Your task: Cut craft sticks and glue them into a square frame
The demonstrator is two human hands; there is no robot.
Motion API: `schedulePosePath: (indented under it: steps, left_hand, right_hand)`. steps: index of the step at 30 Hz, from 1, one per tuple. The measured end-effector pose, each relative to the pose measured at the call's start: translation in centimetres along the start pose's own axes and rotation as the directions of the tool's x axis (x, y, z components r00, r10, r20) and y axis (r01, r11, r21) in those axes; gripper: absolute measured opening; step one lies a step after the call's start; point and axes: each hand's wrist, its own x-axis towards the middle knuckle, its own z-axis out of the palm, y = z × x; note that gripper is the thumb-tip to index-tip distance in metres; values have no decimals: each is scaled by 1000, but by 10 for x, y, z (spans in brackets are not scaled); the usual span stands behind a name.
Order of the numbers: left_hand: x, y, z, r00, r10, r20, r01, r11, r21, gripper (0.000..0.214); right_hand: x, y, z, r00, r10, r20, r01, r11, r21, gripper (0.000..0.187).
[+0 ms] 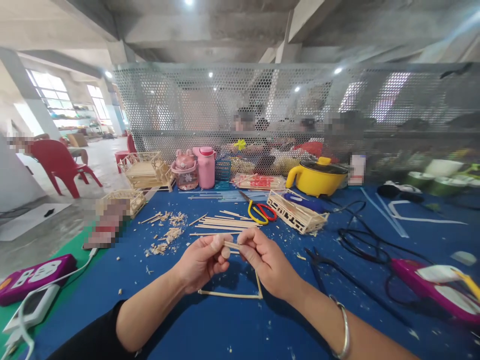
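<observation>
My left hand (202, 262) and my right hand (264, 260) meet above the blue table (210, 325), both pinching a thin wooden stick (231, 245) between fingertips. Below them lies a frame of glued sticks (240, 295), partly hidden by my hands. A pile of loose sticks (219, 223) lies just beyond my hands. Wood chips (167, 235) are scattered to the left of them. A silver bangle (343, 325) circles my right wrist.
Yellow-and-red scissors (260, 212) and a small stick-built model (296, 214) lie behind the sticks. A yellow pot (317, 177), pink bottles (205, 167), black cables (363, 242), black pliers (318, 260) and a purple power strip (33, 277) surround the area. People sit behind a mesh screen (262, 100).
</observation>
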Motion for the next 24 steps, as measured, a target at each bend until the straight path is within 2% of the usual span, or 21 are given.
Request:
schedulePosePath:
  steps: [4, 7, 11, 14, 18, 20, 21, 24]
  left_hand:
    - [-1, -3, 0, 999, 39, -1, -39, 996, 74, 35]
    - [-1, -4, 1, 998, 57, -10, -55, 989, 134, 36]
    - [-1, -4, 7, 982, 154, -107, -130, 971, 200, 34]
    - [-1, 0, 10, 966, 186, -178, -147, 967, 209, 35]
    - [-1, 6, 8, 962, 190, -194, -162, 975, 151, 35]
    - [-1, 8, 6, 961, 191, -202, -169, 978, 118, 32]
    - [-1, 8, 5, 960, 188, -208, -169, 980, 105, 31]
    - [-1, 8, 6, 961, 173, -216, -159, 984, 78, 29]
  right_hand:
    - [-1, 1, 1, 998, 14, 58, -15, 1000, 19, 11]
    - [-1, 1, 2, 998, 22, 54, -24, 999, 36, 11]
    - [0, -2, 5, 998, 61, 15, -62, 997, 41, 13]
    - [2, -1, 4, 993, 116, -9, -114, 987, 114, 27]
    - [7, 8, -8, 962, 227, -152, -186, 952, 243, 42]
    - [9, 12, -14, 951, 239, -193, -202, 960, 193, 48]
    - [9, 12, -15, 958, 229, -175, -207, 969, 133, 49]
    - [8, 8, -14, 987, 155, -32, -158, 984, -78, 46]
